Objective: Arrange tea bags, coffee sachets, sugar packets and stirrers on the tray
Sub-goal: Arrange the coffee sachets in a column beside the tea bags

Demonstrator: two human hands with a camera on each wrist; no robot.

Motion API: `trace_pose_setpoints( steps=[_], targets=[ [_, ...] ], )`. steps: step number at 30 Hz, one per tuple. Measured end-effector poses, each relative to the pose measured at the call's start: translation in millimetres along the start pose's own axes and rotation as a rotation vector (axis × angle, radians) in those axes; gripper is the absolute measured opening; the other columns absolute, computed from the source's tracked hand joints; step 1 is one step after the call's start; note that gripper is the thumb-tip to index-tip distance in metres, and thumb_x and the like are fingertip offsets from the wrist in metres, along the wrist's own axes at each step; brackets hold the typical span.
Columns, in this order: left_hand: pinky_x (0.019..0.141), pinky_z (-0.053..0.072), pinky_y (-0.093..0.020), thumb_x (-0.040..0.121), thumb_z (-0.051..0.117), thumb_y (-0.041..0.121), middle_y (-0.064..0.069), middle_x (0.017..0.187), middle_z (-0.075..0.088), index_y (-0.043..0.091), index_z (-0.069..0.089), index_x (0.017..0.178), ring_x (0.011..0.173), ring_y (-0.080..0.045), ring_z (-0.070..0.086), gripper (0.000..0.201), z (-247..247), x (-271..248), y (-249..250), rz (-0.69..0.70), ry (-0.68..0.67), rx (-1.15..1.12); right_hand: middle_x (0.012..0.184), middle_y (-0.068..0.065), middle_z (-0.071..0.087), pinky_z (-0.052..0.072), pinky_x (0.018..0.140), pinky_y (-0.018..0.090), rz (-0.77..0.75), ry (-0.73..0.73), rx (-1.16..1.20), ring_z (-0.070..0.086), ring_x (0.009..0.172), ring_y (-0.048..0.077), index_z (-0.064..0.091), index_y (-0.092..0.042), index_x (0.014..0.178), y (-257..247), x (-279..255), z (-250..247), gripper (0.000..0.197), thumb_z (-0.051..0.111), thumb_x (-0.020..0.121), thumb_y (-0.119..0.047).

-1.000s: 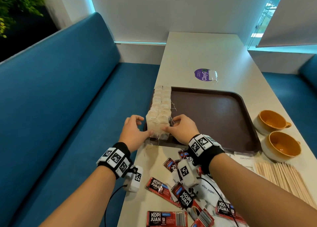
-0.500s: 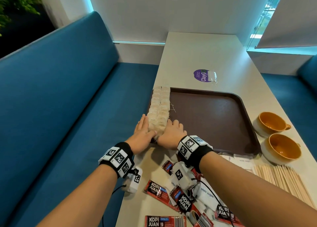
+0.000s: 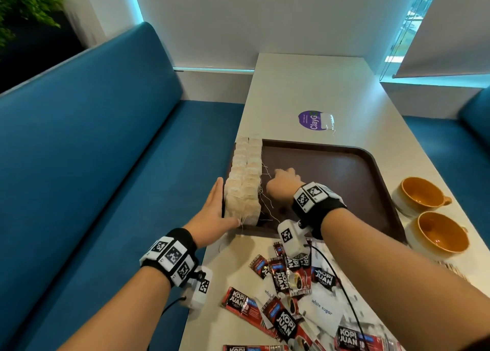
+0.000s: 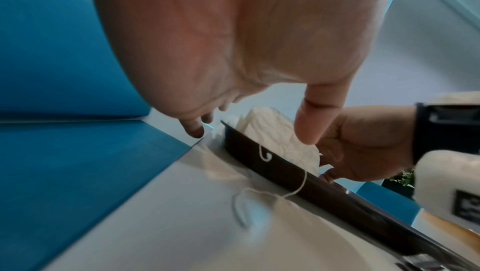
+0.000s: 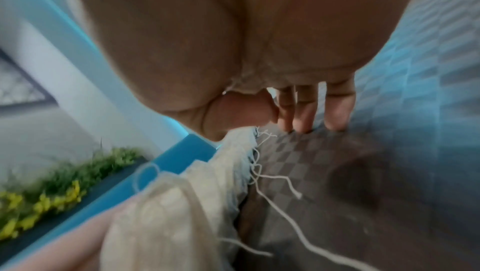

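While flat left fingers (image 3: 216,199) brace them, pale stringed tea bags (image 3: 245,180) line the tray (image 3: 344,170) edge.

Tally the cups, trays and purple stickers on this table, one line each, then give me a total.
Orange cups: 2
Brown tray: 1
Purple sticker: 1
Total: 4
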State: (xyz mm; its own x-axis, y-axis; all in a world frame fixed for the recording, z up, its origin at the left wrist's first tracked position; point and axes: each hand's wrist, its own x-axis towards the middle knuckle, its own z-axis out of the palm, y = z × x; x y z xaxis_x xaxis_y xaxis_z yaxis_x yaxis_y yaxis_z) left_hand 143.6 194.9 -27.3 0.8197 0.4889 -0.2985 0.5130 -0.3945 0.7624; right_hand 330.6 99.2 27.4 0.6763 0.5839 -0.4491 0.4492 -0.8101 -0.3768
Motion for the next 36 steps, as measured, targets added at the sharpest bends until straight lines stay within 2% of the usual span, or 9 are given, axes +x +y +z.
trace_pose_setpoints(
  steps=[7, 13, 16, 19, 23, 26, 29, 32, 36],
  targets=[
    [0.121, 0.007, -0.021, 0.092, 0.068, 0.023, 0.009, 0.169, -0.013, 0.025, -0.019, 0.159, 0.154, -0.005, -0.003, 0.110, 3, 1, 2, 0.004, -0.032, 0.022, 0.143, 0.017, 0.033, 0.033, 0.112, 0.054, -0.072, -0.083, -0.146, 0.036, 0.128, 0.040, 0.051, -0.008, 0.128, -27, 19, 19, 0.043, 0.046, 0.086, -0.016],
    [0.125, 0.006, -0.028, 0.092, 0.068, 0.026, 0.011, 0.169, -0.011, 0.027, -0.013, 0.161, 0.155, -0.006, -0.004, 0.106, -6, -11, 7, 0.010, 0.043, 0.004, 0.150, 0.018, 0.029, 0.032, 0.113, 0.049, -0.027, 0.034, 0.004, 0.033, 0.136, 0.040, 0.044, -0.005, 0.140, -16, 5, 5, 0.050, 0.046, 0.092, -0.014],
    [0.127, 0.015, -0.040, 0.091, 0.067, 0.019, 0.015, 0.168, 0.005, 0.034, 0.005, 0.161, 0.155, -0.011, 0.007, 0.095, -14, -27, 12, 0.050, 0.224, -0.025, 0.155, 0.019, 0.026, 0.030, 0.116, 0.048, -0.079, 0.057, 0.072, 0.027, 0.142, 0.041, 0.038, -0.012, 0.151, 6, -18, -15, 0.058, 0.050, 0.094, -0.017],
    [0.113, 0.041, -0.038, 0.092, 0.065, 0.013, 0.011, 0.145, 0.040, 0.039, 0.042, 0.143, 0.132, -0.008, 0.044, 0.062, -19, -53, 28, 0.128, 0.371, -0.089, 0.146, 0.014, 0.037, 0.034, 0.117, 0.045, -0.183, 0.047, 0.104, 0.034, 0.139, 0.037, 0.048, -0.027, 0.146, 32, -55, -32, 0.057, 0.055, 0.090, -0.020],
    [0.091, 0.053, -0.032, 0.094, 0.067, 0.013, 0.011, 0.101, 0.070, 0.034, 0.066, 0.107, 0.095, -0.006, 0.064, 0.025, -20, -98, 49, 0.174, 0.233, -0.055, 0.121, 0.003, 0.060, 0.048, 0.106, 0.041, -0.310, 0.015, 0.080, 0.060, 0.118, 0.022, 0.068, -0.036, 0.116, 78, -117, -40, 0.039, 0.061, 0.080, -0.024],
    [0.078, 0.052, -0.024, 0.093, 0.069, 0.019, 0.017, 0.093, 0.070, 0.032, 0.068, 0.099, 0.080, -0.002, 0.062, 0.014, -7, -135, 56, 0.176, 0.086, 0.047, 0.111, -0.009, 0.060, 0.051, 0.088, 0.020, -0.361, 0.009, 0.047, 0.060, 0.101, 0.002, 0.069, -0.035, 0.110, 117, -168, -31, 0.032, 0.065, 0.086, -0.014],
    [0.074, 0.051, -0.020, 0.091, 0.071, 0.025, 0.019, 0.096, 0.069, 0.035, 0.067, 0.099, 0.087, 0.000, 0.061, 0.013, 19, -164, 54, 0.188, -0.017, 0.169, 0.106, -0.018, 0.058, 0.046, 0.073, 0.013, -0.417, -0.012, 0.040, 0.055, 0.095, -0.001, 0.067, -0.039, 0.108, 148, -214, -2, 0.030, 0.068, 0.089, -0.017],
    [0.084, 0.042, -0.009, 0.090, 0.070, 0.033, 0.021, 0.108, 0.061, 0.038, 0.064, 0.106, 0.104, 0.006, 0.053, 0.018, 48, -184, 42, 0.193, -0.068, 0.279, 0.108, -0.023, 0.055, 0.046, 0.084, 0.016, -0.566, -0.123, 0.071, 0.053, 0.102, -0.002, 0.068, -0.042, 0.110, 163, -245, 36, 0.029, 0.068, 0.088, -0.023],
    [0.097, 0.032, -0.012, 0.090, 0.067, 0.039, 0.026, 0.120, 0.046, 0.041, 0.057, 0.114, 0.115, 0.004, 0.038, 0.026, 83, -202, 29, 0.211, -0.042, 0.347, 0.130, -0.029, 0.048, 0.036, 0.105, 0.020, -0.753, -0.177, -0.088, 0.039, 0.120, -0.001, 0.061, -0.043, 0.131, 172, -261, 80, 0.036, 0.059, 0.096, -0.033]
  ],
)
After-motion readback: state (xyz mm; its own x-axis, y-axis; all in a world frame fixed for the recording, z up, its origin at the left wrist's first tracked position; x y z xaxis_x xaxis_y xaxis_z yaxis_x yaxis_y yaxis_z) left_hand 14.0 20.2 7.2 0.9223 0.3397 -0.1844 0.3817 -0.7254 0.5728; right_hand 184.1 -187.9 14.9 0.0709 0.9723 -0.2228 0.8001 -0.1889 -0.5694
